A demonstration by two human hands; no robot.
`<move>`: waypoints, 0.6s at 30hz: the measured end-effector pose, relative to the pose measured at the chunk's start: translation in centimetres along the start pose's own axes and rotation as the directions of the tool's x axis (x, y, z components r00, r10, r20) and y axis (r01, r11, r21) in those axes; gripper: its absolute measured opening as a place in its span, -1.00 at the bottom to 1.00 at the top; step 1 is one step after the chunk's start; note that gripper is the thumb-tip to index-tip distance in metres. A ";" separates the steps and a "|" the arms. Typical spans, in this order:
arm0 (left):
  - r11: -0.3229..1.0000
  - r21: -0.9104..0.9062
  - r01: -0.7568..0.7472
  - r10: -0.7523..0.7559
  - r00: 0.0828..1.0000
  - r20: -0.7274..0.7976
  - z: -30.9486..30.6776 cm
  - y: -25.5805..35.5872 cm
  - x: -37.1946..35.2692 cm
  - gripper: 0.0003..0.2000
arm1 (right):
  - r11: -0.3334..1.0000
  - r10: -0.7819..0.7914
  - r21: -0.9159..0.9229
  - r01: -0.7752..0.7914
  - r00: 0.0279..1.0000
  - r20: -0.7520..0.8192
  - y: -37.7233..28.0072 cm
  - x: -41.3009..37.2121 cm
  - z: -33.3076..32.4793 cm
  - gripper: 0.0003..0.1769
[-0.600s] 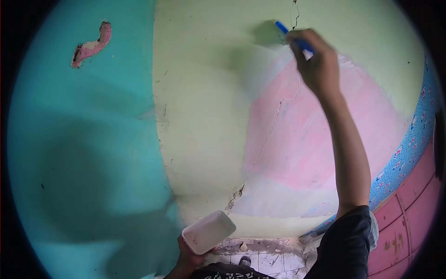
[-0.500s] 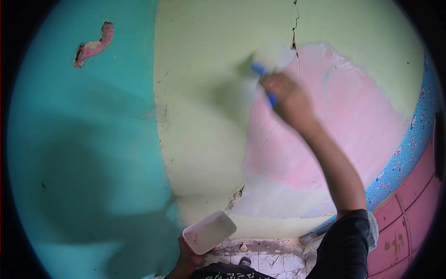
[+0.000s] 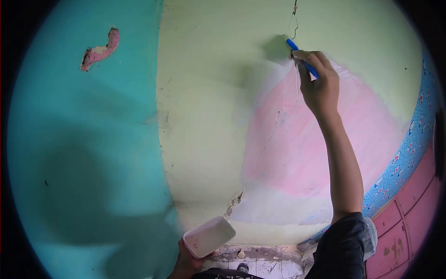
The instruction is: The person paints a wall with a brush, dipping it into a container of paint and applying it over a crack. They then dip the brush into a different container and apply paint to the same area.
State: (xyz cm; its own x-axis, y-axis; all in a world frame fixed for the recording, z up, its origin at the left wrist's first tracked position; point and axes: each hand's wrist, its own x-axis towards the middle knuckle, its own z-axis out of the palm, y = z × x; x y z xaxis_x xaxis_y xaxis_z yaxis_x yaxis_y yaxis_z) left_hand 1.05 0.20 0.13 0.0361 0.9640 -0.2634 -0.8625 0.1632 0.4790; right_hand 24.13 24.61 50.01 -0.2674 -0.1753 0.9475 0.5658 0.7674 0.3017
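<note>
My right hand (image 3: 321,83) is raised to the wall, fingers closed around a slim blue tool (image 3: 291,44). Its upper end points up and left, close to the wall crack (image 3: 296,30) and the small broken hole in it; I cannot tell what kind of tool it is. Low in the view, my left hand (image 3: 186,258) grips a white plastic tub (image 3: 210,237) from its left side. The tub is tilted, its inside visible with faint pinkish marks. A pink patch (image 3: 288,153) with whitish smears covers part of the pale green wall (image 3: 200,116) beside my right forearm.
At left is a turquoise wall (image 3: 93,176) with a chipped pink gouge (image 3: 101,53). Crumbled plaster (image 3: 233,204) shows at the crack's lower end. Blue patterned covering (image 3: 395,158), a pink panelled surface (image 3: 392,242) and a clear container (image 3: 370,237) lie right. White tiles (image 3: 268,269) are below.
My right hand has moved right and slightly up with the blue tool, from left of the crack to its upper part. My left hand and the tub stay nearly in place.
</note>
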 end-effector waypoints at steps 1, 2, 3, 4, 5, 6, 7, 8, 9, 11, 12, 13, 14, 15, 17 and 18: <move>1.000 -0.012 -0.002 0.003 1.000 0.005 -0.3 0.0 0.2 -0.22 | 0.999 -0.040 -0.014 0.040 0.999 0.016 0.3 -0.9 0.6 -0.68; 1.000 -0.026 0.005 -0.005 1.000 0.002 -0.6 0.0 0.2 -0.22 | 0.984 -0.145 -0.090 0.157 0.981 0.128 0.2 -2.9 1.5 -0.64; 0.999 -0.040 0.013 -0.013 1.000 -0.001 -0.9 0.1 0.2 -0.22 | 0.949 -0.238 -0.150 0.279 0.940 0.245 -0.6 -5.9 2.6 -0.61; 0.998 -0.059 0.031 -0.032 0.999 -0.011 -0.7 0.3 0.2 -0.22 | 0.940 -0.300 -0.054 0.337 0.890 0.343 -1.7 -9.3 3.9 -0.59; 0.996 -0.079 0.049 -0.051 0.998 -0.020 -0.6 0.5 0.2 -0.22 | 0.922 -0.365 0.047 0.383 0.825 0.431 -3.5 -12.6 4.7 -0.58; 0.996 -0.082 0.041 -0.041 0.999 0.003 -0.9 0.5 0.4 -0.22 | 0.920 -0.379 0.161 0.357 0.703 0.602 -6.0 -15.1 4.6 -0.61; 0.996 -0.085 0.032 -0.030 0.999 0.026 -1.2 0.4 0.7 -0.22 | 0.920 -0.391 0.249 0.304 0.645 0.656 -8.1 -17.2 4.6 -0.60; 0.996 -0.087 0.023 -0.018 0.999 0.049 -1.4 0.4 0.7 -0.22 | 0.913 -0.407 0.330 0.240 0.583 0.703 -9.4 -18.3 4.6 -0.59; 0.997 -0.080 0.007 -0.004 0.999 0.047 -1.3 0.3 0.5 -0.22 | 0.927 -0.360 0.339 0.158 0.624 0.694 -9.5 -18.4 4.6 -0.59; 0.998 -0.056 -0.022 0.024 0.999 0.035 -0.9 0.4 0.1 -0.21 | 0.933 -0.253 0.359 -0.008 0.693 0.675 -9.5 -18.2 4.8 -0.60; 0.999 -0.039 -0.036 0.037 0.999 0.025 -0.7 0.5 -0.1 -0.21 | 0.924 -0.190 0.375 -0.074 0.761 0.620 -8.1 -17.0 5.2 -0.65; 0.999 -0.015 -0.045 0.045 0.999 0.005 -0.5 0.5 -0.2 -0.21 | 0.937 -0.174 0.346 -0.042 0.803 0.570 -5.8 -15.2 5.6 -0.59; 0.999 -0.019 -0.045 0.045 0.999 -0.005 -0.6 0.4 -0.3 -0.21 | 0.952 -0.084 0.300 -0.059 0.893 0.442 -4.9 -12.4 5.2 -0.64; 0.999 -0.023 -0.046 0.045 0.999 -0.016 -0.8 0.3 -0.4 -0.21 | 0.969 -0.051 0.241 -0.047 0.922 0.384 -3.7 -9.7 4.2 -0.69; 0.997 -0.065 -0.042 0.042 0.999 0.002 -1.7 0.1 0.1 -0.20 | 0.989 -0.101 0.116 0.090 0.991 0.089 -2.6 -6.0 3.2 -0.69; 0.996 -0.073 -0.042 0.043 0.999 0.019 -1.9 0.2 0.1 -0.20 | 0.990 -0.141 -0.005 0.141 0.990 0.030 -2.7 -5.4 3.0 -0.65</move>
State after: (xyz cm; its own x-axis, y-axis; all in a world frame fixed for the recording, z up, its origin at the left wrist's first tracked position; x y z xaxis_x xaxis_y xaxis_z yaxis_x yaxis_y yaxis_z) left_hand -0.07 -0.10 -1.35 0.0082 0.9740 -0.2264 -0.8980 0.1067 0.4269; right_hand 21.72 25.31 43.80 -0.3676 -0.2635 0.8919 0.5263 0.7318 0.4331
